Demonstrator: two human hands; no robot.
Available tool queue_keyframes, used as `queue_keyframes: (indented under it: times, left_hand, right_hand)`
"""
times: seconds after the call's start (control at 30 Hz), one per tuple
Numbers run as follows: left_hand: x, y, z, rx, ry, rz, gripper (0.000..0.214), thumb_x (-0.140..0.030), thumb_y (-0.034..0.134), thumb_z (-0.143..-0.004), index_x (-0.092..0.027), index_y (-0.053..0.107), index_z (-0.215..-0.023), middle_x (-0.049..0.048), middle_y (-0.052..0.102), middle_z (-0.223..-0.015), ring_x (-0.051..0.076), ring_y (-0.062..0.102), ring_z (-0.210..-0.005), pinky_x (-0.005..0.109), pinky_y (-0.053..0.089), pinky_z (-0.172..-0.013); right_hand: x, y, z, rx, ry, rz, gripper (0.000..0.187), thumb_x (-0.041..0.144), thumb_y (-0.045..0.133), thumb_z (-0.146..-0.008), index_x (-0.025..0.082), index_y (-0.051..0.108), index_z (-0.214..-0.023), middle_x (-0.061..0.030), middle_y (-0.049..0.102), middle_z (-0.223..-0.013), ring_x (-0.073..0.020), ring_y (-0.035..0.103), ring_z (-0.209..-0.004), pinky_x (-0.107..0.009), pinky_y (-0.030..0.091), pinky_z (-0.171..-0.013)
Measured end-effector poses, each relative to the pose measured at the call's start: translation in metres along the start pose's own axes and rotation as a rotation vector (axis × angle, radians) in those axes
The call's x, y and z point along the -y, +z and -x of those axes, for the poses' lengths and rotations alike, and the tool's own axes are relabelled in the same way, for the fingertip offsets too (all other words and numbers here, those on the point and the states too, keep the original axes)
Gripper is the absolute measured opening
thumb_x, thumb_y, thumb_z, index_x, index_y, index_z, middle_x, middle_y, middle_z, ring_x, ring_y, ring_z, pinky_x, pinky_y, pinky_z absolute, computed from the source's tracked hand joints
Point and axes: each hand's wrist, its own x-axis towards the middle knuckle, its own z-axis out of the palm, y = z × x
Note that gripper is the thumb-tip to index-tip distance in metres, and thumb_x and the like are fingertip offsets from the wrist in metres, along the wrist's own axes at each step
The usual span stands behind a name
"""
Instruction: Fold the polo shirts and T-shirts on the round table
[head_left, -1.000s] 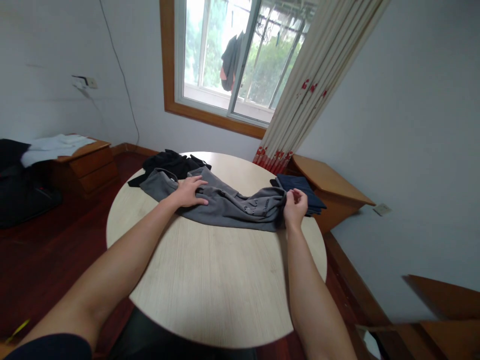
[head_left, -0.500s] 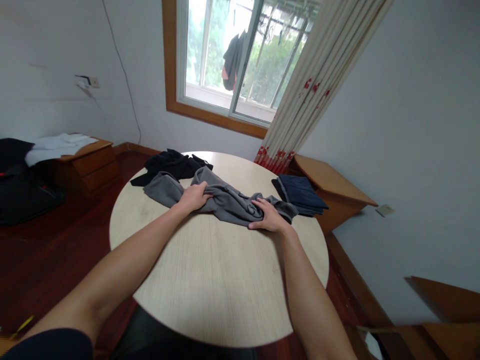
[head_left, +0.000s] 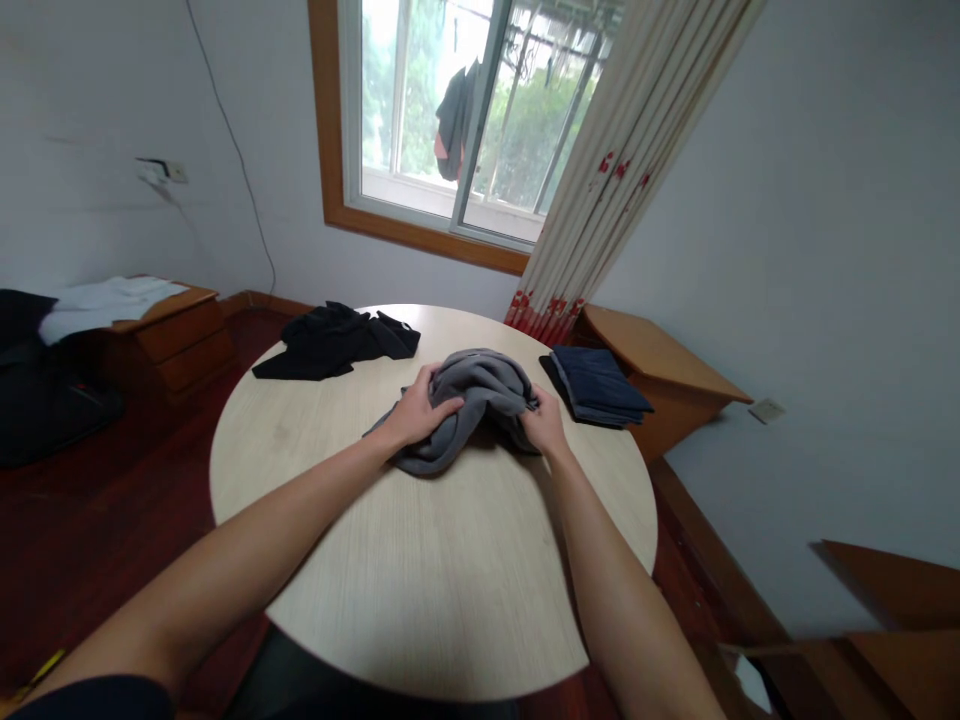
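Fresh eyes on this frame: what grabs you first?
The grey garment, bunched into a heap mid-way across the round table, with the left hand and right hand closed on its two sides. A crumpled black garment lies at the table's far left, and a folded dark blue garment at its right edge. Behind them is a bright window.

One grey garment (head_left: 480, 378), one black garment (head_left: 330, 340), one navy pile (head_left: 600, 385)
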Motion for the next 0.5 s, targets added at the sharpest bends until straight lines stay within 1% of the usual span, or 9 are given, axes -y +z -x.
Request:
queue_keyframes:
  times: [0.07,0.1,0.17,0.23,0.27,0.33,0.4,0.43,0.5]
  left_hand:
    - [0.011,-0.001,-0.001,0.091,-0.004,-0.024,0.101,-0.052,0.08,-0.073,-0.021,0.028,-0.154,0.0165,0.045,-0.154,0.032,0.045,-0.14,0.047,0.039,-0.115]
    - [0.014,-0.001,0.0,0.139,-0.008,-0.031,0.109,-0.053,0.084,-0.067,-0.019,0.029,-0.155,0.0174,0.045,-0.154,0.034,0.045,-0.14,0.048,0.038,-0.116]
    - [0.014,0.002,0.003,0.201,-0.018,-0.029,0.105,-0.056,0.086,-0.062,-0.018,0.042,-0.149,0.0152,0.055,-0.145,0.035,0.052,-0.134,0.048,0.042,-0.114]
    - [0.007,0.005,0.006,0.2,0.006,-0.028,0.086,-0.057,0.084,-0.062,-0.019,0.057,-0.135,0.0104,0.066,-0.132,0.033,0.059,-0.124,0.046,0.047,-0.109]
    - [0.003,0.005,0.007,0.178,0.034,-0.034,0.078,-0.057,0.083,-0.064,-0.019,0.061,-0.128,0.0088,0.068,-0.127,0.032,0.061,-0.12,0.044,0.049,-0.106]
    - [-0.007,0.0,0.004,0.088,0.109,-0.066,0.06,-0.053,0.079,-0.068,-0.019,0.065,-0.115,0.0072,0.071,-0.118,0.029,0.064,-0.111,0.041,0.053,-0.099]
    - [-0.019,-0.013,-0.004,-0.076,0.184,-0.117,0.038,-0.048,0.073,-0.075,-0.02,0.065,-0.099,0.0056,0.071,-0.106,0.025,0.066,-0.099,0.038,0.055,-0.089]
    - [-0.026,-0.023,-0.011,-0.193,0.227,-0.153,0.028,-0.044,0.069,-0.078,-0.02,0.062,-0.091,0.0045,0.069,-0.099,0.023,0.065,-0.093,0.037,0.056,-0.084]
    - [-0.042,-0.048,-0.032,-0.485,0.339,-0.237,0.015,-0.036,0.063,-0.081,-0.022,0.056,-0.082,0.0029,0.064,-0.087,0.021,0.062,-0.085,0.037,0.054,-0.079]
  right_hand:
    - [0.008,0.007,0.003,-0.01,-0.031,-0.121,0.026,0.042,0.06,-0.076,0.019,0.068,-0.086,-0.0062,0.072,-0.091,-0.0246,0.062,-0.09,-0.035,0.052,-0.081]
    - [0.011,0.011,0.006,0.013,-0.047,-0.169,0.026,0.045,0.06,-0.076,0.02,0.068,-0.082,-0.0065,0.072,-0.09,-0.0251,0.062,-0.091,-0.036,0.053,-0.082]
    - [0.014,0.019,0.011,0.08,-0.061,-0.227,0.027,0.049,0.065,-0.074,0.022,0.066,-0.075,-0.0061,0.072,-0.085,-0.0257,0.062,-0.089,-0.039,0.053,-0.083]
    - [0.016,0.023,0.014,0.122,-0.059,-0.255,0.03,0.052,0.07,-0.07,0.023,0.065,-0.072,-0.0057,0.071,-0.083,-0.0262,0.062,-0.088,-0.041,0.054,-0.083]
    - [0.017,0.024,0.014,0.112,-0.057,-0.265,0.032,0.054,0.071,-0.069,0.023,0.065,-0.072,-0.0059,0.072,-0.084,-0.0262,0.062,-0.088,-0.042,0.054,-0.084]
    - [0.02,0.021,0.012,0.037,-0.06,-0.283,0.036,0.058,0.069,-0.071,0.022,0.067,-0.076,-0.0072,0.074,-0.089,-0.0261,0.063,-0.09,-0.042,0.054,-0.086]
    - [0.024,0.016,0.009,-0.035,-0.056,-0.307,0.041,0.061,0.068,-0.074,0.021,0.069,-0.085,-0.0087,0.074,-0.096,-0.0254,0.065,-0.093,-0.041,0.054,-0.087]
    - [0.025,0.013,0.007,-0.049,-0.039,-0.329,0.044,0.062,0.067,-0.076,0.021,0.069,-0.091,-0.0091,0.074,-0.099,-0.0248,0.067,-0.094,-0.04,0.054,-0.087]
    - [0.026,0.007,0.004,-0.05,0.021,-0.389,0.052,0.066,0.068,-0.076,0.021,0.068,-0.101,-0.0098,0.074,-0.1,-0.0235,0.069,-0.092,-0.038,0.056,-0.084]
